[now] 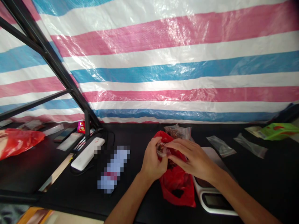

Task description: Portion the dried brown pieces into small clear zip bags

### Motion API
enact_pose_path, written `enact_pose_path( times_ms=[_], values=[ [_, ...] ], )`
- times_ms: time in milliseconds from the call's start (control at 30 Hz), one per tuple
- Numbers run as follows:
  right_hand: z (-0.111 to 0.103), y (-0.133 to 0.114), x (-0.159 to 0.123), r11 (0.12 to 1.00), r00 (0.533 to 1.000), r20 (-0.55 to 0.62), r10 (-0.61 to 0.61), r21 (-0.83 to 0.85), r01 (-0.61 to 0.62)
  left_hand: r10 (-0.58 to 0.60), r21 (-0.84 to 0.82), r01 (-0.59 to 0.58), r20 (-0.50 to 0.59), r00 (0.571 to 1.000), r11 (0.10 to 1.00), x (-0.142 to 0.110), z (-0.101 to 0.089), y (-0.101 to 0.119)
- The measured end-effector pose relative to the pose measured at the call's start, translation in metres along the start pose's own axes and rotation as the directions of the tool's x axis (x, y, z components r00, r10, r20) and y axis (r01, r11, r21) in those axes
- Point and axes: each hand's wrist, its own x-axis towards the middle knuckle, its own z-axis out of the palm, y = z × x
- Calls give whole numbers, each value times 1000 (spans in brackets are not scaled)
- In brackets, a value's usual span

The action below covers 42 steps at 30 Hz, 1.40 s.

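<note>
My left hand (pixel 151 161) is wrapped round a small clear plastic bag (pixel 161 150), whose round mouth faces up. Some reddish-brown bits show inside it. The fingers of my right hand (pixel 196 157) pinch at the right side of that mouth. Beneath both hands lies an opened red plastic bag (pixel 178 186) with dark brown pieces in it, partly hidden by my fingers. A white digital scale (pixel 203 199) sits under my right forearm, its display facing me. Behind the red bag rests a filled clear bag (pixel 178 132) of brown pieces.
Empty clear bags (pixel 220 146) and a green packet (pixel 277 131) lie at the right. Leftward are a blurred-out pale object (pixel 114 169), a white power strip (pixel 87 154) with cables, and another red bag (pixel 22 141). A black metal frame (pixel 67 82) stands before the striped sheet (pixel 163 74).
</note>
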Motion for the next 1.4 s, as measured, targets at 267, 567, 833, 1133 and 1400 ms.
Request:
enact_pose_path(
  times_ms=[267,567,833,1133,1400],
  values=[
    [4,2,-1,998,997,-28,-66,-11,66,-93,-7,93,-11,996,996,-2,5,-3],
    [-1,4,-3,997,982,-191,-7,71,21,-58,98,61,-35,998,993,10,-1,9],
    [-1,4,3,951,976,-185,117,303,-57,63,45,-64,26,998,997,12,-4,13],
    [-48,62,-16,607,876,189,444,655,-449,89,26,-99,268,959,995,16,-13,21],
    [-66,78,-31,653,747,534,396,408,-638,53,171,-107,295,954,980,19,-12,13]
  ],
)
